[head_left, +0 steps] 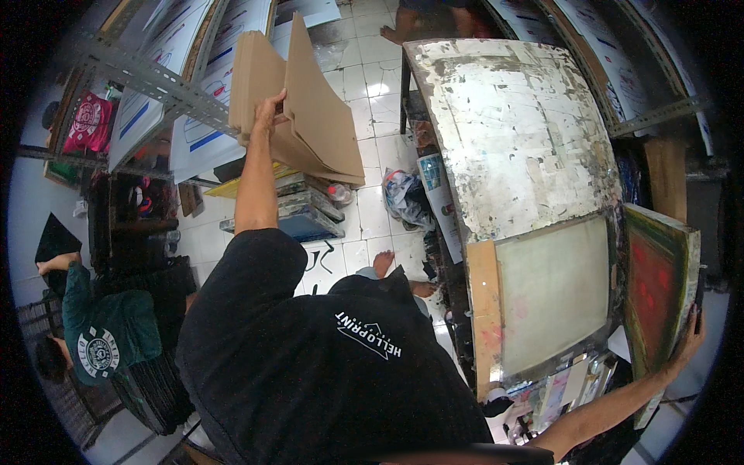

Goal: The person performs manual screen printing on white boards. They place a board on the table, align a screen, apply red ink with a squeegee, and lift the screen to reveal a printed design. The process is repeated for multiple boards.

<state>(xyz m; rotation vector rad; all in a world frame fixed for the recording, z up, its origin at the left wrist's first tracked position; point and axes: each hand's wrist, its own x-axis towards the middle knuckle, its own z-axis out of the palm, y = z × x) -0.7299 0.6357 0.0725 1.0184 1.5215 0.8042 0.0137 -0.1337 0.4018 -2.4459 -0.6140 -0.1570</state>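
My left hand (269, 116) reaches far forward and is closed round the edge of a stack of brown cardboard sheets (260, 74). A larger cardboard sheet (322, 116) stands on edge right beside it. Out at the right, my right hand (686, 341) grips the outer edge of a screen-printing frame (659, 279) with a red and green mesh. That frame stands tilted on its side next to the worktable; some of the fingers are behind its rim.
A paint-stained worktable (527, 132) carries a pale screen panel (554, 298). Stacked frames (302, 209) and a plastic bag (407, 198) lie on the tiled floor (368, 151). Metal racks (147, 81) hold printed sheets. A person in green (116, 325) is at the left; another person's foot (391, 35) shows far ahead.
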